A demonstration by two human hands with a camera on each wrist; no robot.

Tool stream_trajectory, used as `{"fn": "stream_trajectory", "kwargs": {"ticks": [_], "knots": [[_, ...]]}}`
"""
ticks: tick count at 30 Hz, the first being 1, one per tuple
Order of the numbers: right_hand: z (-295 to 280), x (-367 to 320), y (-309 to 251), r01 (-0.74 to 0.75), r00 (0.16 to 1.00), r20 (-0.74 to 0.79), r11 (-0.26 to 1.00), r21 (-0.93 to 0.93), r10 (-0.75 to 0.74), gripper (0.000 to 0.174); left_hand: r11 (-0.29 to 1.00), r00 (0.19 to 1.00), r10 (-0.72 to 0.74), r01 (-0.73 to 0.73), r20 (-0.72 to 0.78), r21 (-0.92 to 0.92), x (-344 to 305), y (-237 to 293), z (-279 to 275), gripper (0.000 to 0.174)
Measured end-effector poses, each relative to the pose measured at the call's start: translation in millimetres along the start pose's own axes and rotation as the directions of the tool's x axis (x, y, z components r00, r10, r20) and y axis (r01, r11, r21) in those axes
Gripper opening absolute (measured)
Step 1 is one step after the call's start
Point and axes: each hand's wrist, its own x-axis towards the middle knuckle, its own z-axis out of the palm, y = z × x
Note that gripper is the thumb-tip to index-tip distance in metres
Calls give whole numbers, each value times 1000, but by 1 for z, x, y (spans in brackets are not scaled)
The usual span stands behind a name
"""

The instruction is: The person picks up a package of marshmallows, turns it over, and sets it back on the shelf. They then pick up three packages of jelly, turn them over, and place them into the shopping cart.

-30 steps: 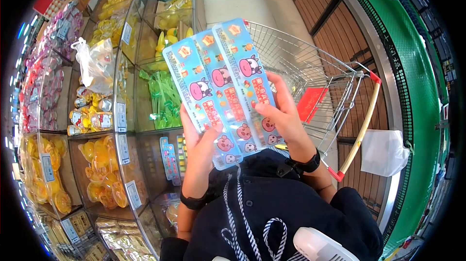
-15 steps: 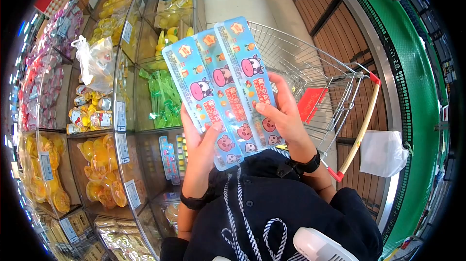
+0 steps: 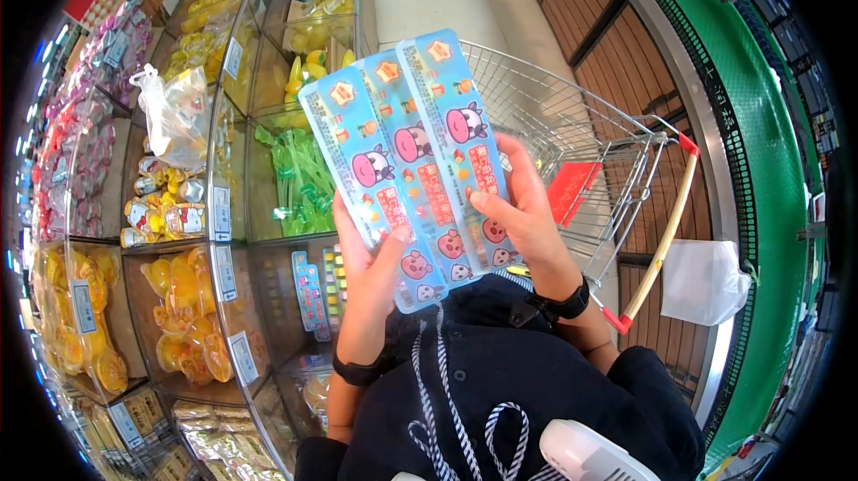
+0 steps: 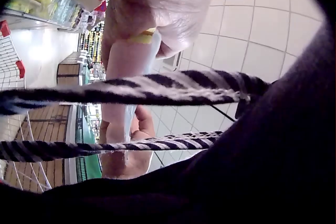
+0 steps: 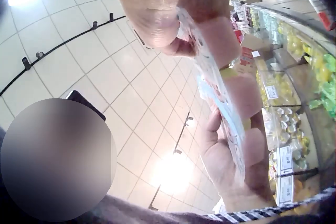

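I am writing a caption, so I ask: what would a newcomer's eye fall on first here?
The eye falls first on the blue cartoon packaging, held up mid-picture in the head view by the left hand and the right hand. Next come the bright green goods at its left and the shopping cart at its right.

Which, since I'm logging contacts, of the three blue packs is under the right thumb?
The rightmost pack in the head view: the right hand rests its thumb on it. The left hand has its on the leftmost pack; the middle pack has neither.
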Motion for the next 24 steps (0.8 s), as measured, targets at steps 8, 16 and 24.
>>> {"fn": "stream_trajectory", "kwargs": {"ticks": [8, 16, 24], "knots": [[-1, -2, 0, 6, 1000, 10, 1000, -19, -6, 52, 997, 999, 48, -47, 16, -64, 1, -2, -2, 76], [1, -3, 0, 61, 997, 39, 998, -2, -60, 51, 992, 998, 60, -57, 26, -113, 0, -3, -5, 76], [1, -3, 0, 48, 999, 16, 999, 3, -48, 52, 990, 997, 65, -59, 45, -128, -1, 0, -3, 74]]}}
